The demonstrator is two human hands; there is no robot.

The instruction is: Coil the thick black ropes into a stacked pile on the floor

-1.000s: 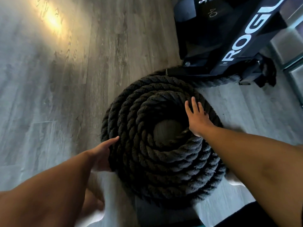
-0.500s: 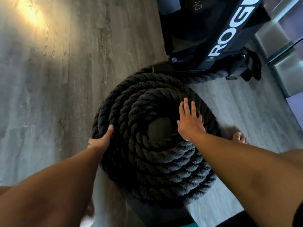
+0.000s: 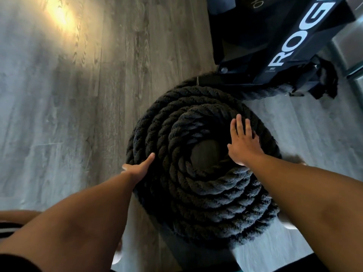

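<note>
A thick black twisted rope [image 3: 206, 185] lies coiled in a stacked round pile on the grey wood floor [image 3: 78, 114], with a small bare hole of floor at its centre. My right hand [image 3: 242, 143] presses flat on the top coils at the right of the hole, fingers straight and pointing away from me. My left hand [image 3: 138, 167] touches the pile's left outer side, thumb straight along the rope; its other fingers are hidden behind the coils. A stretch of rope [image 3: 261, 93] runs from the pile's far side under the black machine.
A black gym machine base with white "ROG" lettering [image 3: 284, 46] stands just beyond the pile at top right, touching its far edge. A metal-framed glass panel [image 3: 351, 55] is at the far right. A bright patch of light falls on the floor at top left.
My left hand has moved in from beside the pile to its left side. My right hand has stayed flat on the top coils. The camera view has shifted slightly.
</note>
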